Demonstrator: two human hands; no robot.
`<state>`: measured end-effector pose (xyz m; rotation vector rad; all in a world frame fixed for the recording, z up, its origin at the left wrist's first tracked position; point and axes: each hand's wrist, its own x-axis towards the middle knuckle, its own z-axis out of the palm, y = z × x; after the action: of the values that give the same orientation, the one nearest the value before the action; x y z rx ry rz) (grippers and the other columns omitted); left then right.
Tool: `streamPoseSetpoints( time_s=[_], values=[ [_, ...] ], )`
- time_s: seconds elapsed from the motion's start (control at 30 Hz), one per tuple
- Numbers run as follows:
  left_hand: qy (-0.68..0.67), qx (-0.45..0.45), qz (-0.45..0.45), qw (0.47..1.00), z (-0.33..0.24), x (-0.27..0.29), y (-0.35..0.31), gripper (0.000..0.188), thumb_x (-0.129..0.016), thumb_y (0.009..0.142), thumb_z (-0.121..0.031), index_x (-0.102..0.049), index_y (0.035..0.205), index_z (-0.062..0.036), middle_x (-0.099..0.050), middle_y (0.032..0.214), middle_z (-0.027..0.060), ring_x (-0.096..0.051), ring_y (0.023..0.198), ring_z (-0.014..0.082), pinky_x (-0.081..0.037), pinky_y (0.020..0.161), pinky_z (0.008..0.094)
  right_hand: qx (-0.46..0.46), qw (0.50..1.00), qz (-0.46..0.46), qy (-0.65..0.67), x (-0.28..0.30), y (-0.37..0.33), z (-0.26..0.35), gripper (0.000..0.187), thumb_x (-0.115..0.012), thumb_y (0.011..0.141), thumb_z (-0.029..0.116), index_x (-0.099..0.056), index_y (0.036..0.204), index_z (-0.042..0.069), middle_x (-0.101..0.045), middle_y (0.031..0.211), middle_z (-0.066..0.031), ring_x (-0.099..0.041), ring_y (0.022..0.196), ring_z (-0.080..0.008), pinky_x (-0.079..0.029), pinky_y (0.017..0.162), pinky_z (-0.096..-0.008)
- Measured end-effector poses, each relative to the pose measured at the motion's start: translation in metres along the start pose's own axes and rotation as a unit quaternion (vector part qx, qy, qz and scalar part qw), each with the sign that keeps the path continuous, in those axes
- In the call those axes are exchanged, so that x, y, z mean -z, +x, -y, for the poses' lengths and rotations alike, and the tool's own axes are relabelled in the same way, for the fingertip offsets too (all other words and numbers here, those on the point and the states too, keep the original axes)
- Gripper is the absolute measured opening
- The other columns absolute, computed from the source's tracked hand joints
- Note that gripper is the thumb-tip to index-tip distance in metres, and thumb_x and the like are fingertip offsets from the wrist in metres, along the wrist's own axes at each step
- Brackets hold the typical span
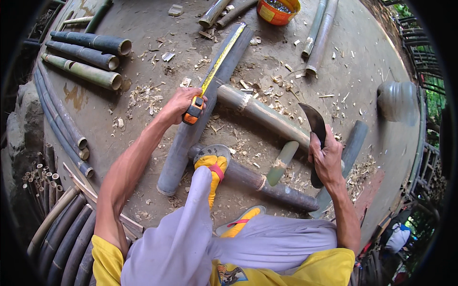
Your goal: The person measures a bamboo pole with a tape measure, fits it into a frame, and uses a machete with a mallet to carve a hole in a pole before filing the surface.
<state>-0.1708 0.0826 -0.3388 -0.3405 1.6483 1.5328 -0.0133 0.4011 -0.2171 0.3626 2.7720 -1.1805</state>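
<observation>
My left hand (pixel 185 102) is closed round an orange and black tape measure (pixel 193 110). Its yellow blade (pixel 221 60) runs out along a thick dark bamboo pole (pixel 179 152) to near the pole's far end. In my right hand (pixel 327 157) is a curved, dark-bladed knife (pixel 313 119), its tip pointing away from me and its lower end showing below my fist. Between my hands lies a pale bamboo piece (pixel 272 119) with a ringed joint. Nearer to me, my sandalled foot (pixel 213 164) is on or against a darker bamboo piece (pixel 248 178), with a short green bamboo stub (pixel 282 163) beside it.
Several cut bamboo tubes (pixel 90 50) lie at the far left, and long poles (pixel 62 109) below them. An orange bucket (pixel 278 12) stands at the back. A large clear plastic jug (pixel 397 102) is at the right. Wood chips (pixel 145 97) litter the floor.
</observation>
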Motion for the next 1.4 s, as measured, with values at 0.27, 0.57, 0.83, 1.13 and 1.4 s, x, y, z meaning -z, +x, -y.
streamPoseSetpoints(
  time_s=[0.27, 0.57, 0.83, 1.13, 1.4],
  values=[
    [0.001, 0.020, -0.024, 1.000, 0.024, 0.005, -0.033, 0.035, -0.051, 0.092, -0.033, -0.061, 0.088, -0.0001, -0.062, 0.065, 0.0054, -0.057, 0.049, 0.0106, -0.049, 0.044, 0.0229, -0.050, 0.996, -0.006, 0.077, -0.006, -0.015, -0.006, 0.022, -0.050, 0.092, 0.013, -0.052, 0.111, 0.002, -0.051, 0.053, -0.0010, -0.049, 0.045, -0.0071, -0.039, 0.040, -0.0251],
    [0.032, 0.086, -0.111, 0.990, 0.169, 0.046, -0.197, 0.039, -0.054, 0.089, -0.036, -0.066, 0.080, 0.0007, -0.062, 0.065, 0.0034, -0.055, 0.054, 0.0071, -0.043, 0.049, 0.0224, 0.073, 0.997, 0.018, -0.006, -0.012, -0.064, 0.030, 0.022, -0.048, 0.094, 0.013, -0.049, 0.110, -0.001, -0.048, 0.056, -0.0033, -0.050, 0.050, -0.0099, -0.041, 0.046, -0.0266],
    [0.151, 0.046, -0.202, 0.967, 0.260, 0.057, -0.241, 0.038, -0.054, 0.083, -0.038, -0.070, 0.083, -0.0044, -0.064, 0.067, 0.0100, -0.060, 0.063, 0.0190, -0.046, 0.062, 0.0348, 0.105, 0.987, 0.107, -0.048, -0.043, -0.106, 0.098, 0.011, -0.047, 0.092, 0.008, -0.046, 0.101, 0.001, -0.048, 0.059, -0.0063, -0.050, 0.050, -0.0126, -0.040, 0.046, -0.0286],
    [-0.042, 0.015, -0.142, 0.989, 0.273, 0.064, -0.230, 0.029, -0.056, 0.080, -0.022, -0.066, 0.093, 0.0017, -0.066, 0.073, 0.0042, -0.056, 0.064, 0.0089, -0.044, 0.058, 0.0258, 0.215, 0.886, 0.403, -0.083, -0.197, -0.086, 0.124, 0.015, -0.052, 0.087, 0.013, -0.042, 0.094, 0.003, -0.057, 0.073, -0.0247, -0.057, 0.073, -0.0426, -0.041, 0.062, -0.0489],
    [-0.015, 0.014, -0.156, 0.988, 0.268, 0.060, -0.227, 0.026, -0.054, 0.080, -0.022, -0.067, 0.086, -0.0001, -0.067, 0.072, 0.0040, -0.054, 0.062, 0.0070, -0.042, 0.056, 0.0242, 0.354, 0.795, 0.417, -0.263, -0.278, -0.048, 0.131, 0.025, -0.054, 0.084, 0.029, -0.049, 0.087, 0.005, -0.060, 0.065, -0.0194, -0.061, 0.065, -0.0378, -0.048, 0.057, -0.0486]
  ],
)
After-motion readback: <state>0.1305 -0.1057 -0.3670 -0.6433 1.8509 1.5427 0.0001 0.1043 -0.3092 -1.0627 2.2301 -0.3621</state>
